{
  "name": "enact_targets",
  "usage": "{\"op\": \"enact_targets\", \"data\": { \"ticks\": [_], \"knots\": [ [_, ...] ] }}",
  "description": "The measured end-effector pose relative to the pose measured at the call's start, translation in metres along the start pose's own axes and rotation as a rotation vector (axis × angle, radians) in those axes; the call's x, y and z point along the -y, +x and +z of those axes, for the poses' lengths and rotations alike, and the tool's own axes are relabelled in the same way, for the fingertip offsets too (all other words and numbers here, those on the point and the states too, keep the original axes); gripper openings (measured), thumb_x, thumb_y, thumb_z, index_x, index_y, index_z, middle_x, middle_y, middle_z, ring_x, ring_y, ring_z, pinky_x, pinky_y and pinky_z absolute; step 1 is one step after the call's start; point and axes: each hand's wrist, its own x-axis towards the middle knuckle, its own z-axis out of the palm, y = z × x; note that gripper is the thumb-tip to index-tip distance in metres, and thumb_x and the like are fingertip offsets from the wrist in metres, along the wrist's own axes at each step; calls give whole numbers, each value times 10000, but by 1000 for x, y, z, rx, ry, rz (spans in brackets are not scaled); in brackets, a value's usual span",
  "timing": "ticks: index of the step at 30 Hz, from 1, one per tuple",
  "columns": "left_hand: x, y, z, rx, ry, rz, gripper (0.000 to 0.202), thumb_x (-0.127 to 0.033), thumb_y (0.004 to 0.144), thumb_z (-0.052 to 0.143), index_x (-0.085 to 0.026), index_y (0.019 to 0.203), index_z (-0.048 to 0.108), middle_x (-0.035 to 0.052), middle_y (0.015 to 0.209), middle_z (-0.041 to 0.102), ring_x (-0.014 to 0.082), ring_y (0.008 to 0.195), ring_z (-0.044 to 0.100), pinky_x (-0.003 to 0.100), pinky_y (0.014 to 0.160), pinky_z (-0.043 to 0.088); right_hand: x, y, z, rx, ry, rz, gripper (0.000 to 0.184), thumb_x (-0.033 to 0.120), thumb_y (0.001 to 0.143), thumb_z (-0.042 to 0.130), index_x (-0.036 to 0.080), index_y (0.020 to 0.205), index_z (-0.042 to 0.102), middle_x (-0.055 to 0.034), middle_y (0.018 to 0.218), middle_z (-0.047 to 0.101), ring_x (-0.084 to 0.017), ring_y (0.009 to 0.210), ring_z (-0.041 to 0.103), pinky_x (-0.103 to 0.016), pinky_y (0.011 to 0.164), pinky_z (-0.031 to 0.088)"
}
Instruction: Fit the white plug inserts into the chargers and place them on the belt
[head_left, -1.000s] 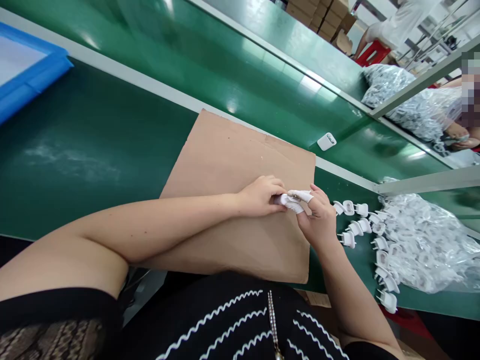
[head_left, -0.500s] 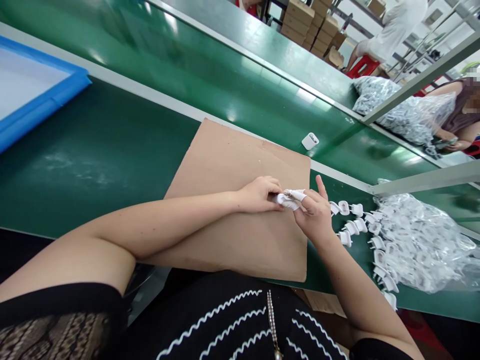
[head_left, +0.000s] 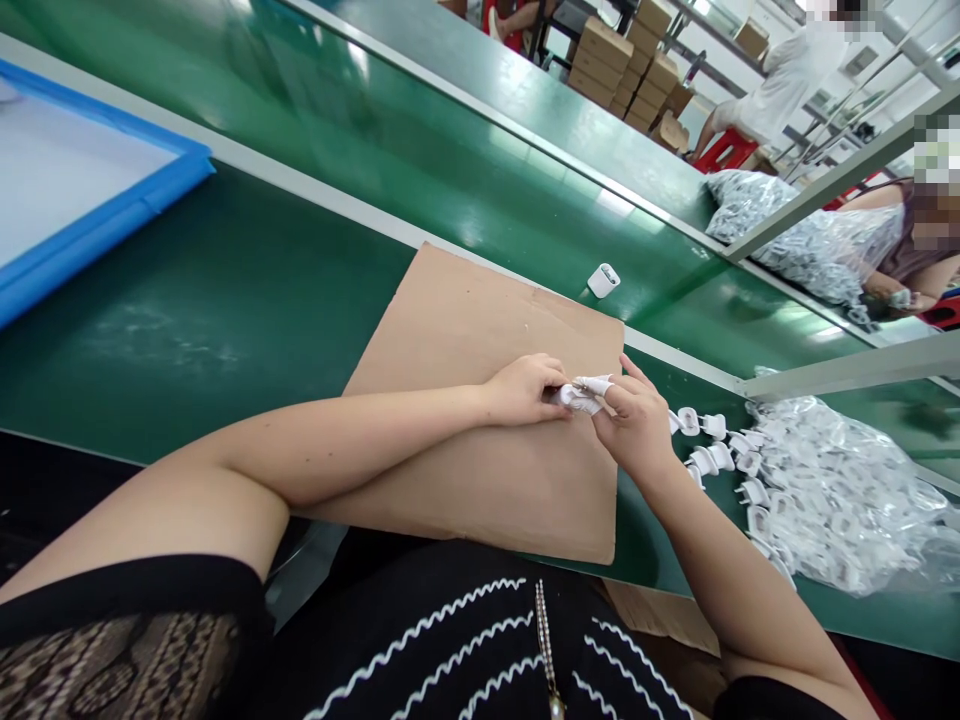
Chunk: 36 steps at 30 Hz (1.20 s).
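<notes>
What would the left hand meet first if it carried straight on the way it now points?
The left hand points rightward along the cardboard sheet. First comes the small white plastic part it already pinches, then directly the right hand holding the same piece. Beyond that lie the loose white plug parts, though depth is uncertain.

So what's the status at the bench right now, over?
Left hand and right hand both pinching one white plug part over cardboard sheet. Loose plugs alongside. Nothing obstructing.

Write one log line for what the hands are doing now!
left hand: holds white plug part | right hand: holds same part | under: cardboard sheet
</notes>
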Motion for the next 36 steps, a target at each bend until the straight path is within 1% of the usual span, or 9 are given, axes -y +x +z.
{"op": "enact_targets", "data": {
  "ticks": [7, 13, 17, 20, 25, 29, 32, 34, 36],
  "knots": [
    [-2, -1, 1, -12, 10, -6, 183, -356, 841, 808, -191, 891, 745, 50, 892, 693, 215, 857, 628, 345, 803, 496, -2, -1, 3, -17, -15, 57, 148, 165, 800, 610, 280, 742, 683, 18, 742, 725, -191, 670, 667, -515, 1166, 467],
    [-4, -6, 6, -31, 41, 12, 235, -389, 875, 774, -192, 1000, 746, 75, 957, 728, 236, 914, 654, 376, 861, 518, 12, -17, 21, -156, 88, 200, 295, 196, 859, 630, 282, 1112, 754, -12, 921, 785, -221, 901, 741, -502, 1183, 441],
    [-5, -5, 2, -5, 0, 12, 384, -373, 898, 733, -217, 1247, 694, 83, 1140, 744, 241, 1009, 674, 387, 926, 532, 6, -27, 24, -192, 391, 381, 609, 371, 879, 724, 293, 1462, 566, -34, 1091, 792, -254, 1070, 736, -492, 1108, 503],
    [2, 13, -23, -51, 9, -90, 380, -421, 883, 733, -214, 1201, 712, 77, 1169, 741, 242, 1040, 678, 348, 911, 545, -19, -38, 10, -203, 413, 420, 582, 391, 921, 678, 276, 1476, 546, -79, 1223, 750, -277, 1136, 703, -492, 1044, 531],
    [42, 66, -101, -384, 341, -358, 366, -375, 853, 742, -202, 1173, 702, 56, 1163, 735, 250, 1039, 669, 332, 941, 518, -62, -63, -15, -89, -326, 701, 464, 161, 859, 638, 156, 1320, 685, -257, 1433, 575, -434, 1206, 578, -600, 947, 494],
    [88, 97, -149, -449, 572, -606, 435, -353, 835, 750, -214, 1235, 652, 77, 1198, 725, 304, 1124, 654, 403, 1010, 493, -70, -65, -12, 46, -370, 823, 445, 15, 832, 559, 171, 1209, 736, -191, 1185, 713, -335, 1088, 625, -435, 887, 511],
    [108, 102, -159, -414, 605, -772, 517, -370, 832, 730, -193, 1300, 594, 132, 1284, 683, 362, 1219, 613, 472, 1062, 466, -67, -58, -8, 55, -312, 829, 450, -11, 868, 496, 205, 1179, 741, -104, 1121, 734, -236, 1046, 641, -310, 850, 494],
    [108, 99, -152, -531, 666, -797, 677, -414, 804, 740, -137, 1380, 517, 200, 1437, 567, 426, 1365, 490, 542, 1142, 389, -62, -55, -10, 51, -291, 816, 425, 40, 924, 490, 215, 1238, 716, -94, 1213, 706, -222, 1093, 622, -293, 870, 480],
    [103, 97, -139, -713, 792, -675, 848, -437, 783, 736, -94, 1478, 393, 235, 1611, 341, 468, 1497, 281, 599, 1220, 261, -56, -54, -14, 43, -308, 818, 389, 179, 970, 553, 204, 1344, 657, -131, 1364, 626, -277, 1195, 568, -355, 944, 467]
  ]
}}
